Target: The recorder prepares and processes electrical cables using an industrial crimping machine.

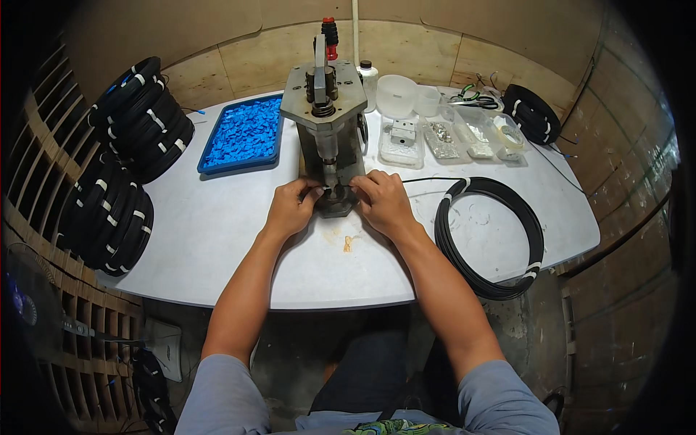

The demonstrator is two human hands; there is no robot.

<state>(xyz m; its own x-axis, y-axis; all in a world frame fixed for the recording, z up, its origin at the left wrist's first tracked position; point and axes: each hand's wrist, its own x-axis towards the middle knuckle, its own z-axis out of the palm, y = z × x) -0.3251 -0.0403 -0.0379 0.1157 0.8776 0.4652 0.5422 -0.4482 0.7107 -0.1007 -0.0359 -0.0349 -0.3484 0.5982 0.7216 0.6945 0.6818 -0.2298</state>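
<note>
A metal bench press [330, 134] with an upright lever stands at the middle of the table. Both hands meet at its base, one on each side of the die. My left hand [292, 206] has thumb and fingers pinched together at the left of the die; whatever is between them is too small to name. On the other side, my right hand [382, 201] is closed in a pinch. A black cable [435, 178] runs into it from a coil [533, 217] at the table's right. The cable's end is hidden among the fingers and the die.
A blue tray [208, 171] of small blue pieces sits left of the press. Stacked black cable coils [148, 119] stand at far left. Behind right are a white bottle [368, 83], plastic tubs [396, 96], boxes of metal parts [442, 141] and another coil [533, 114].
</note>
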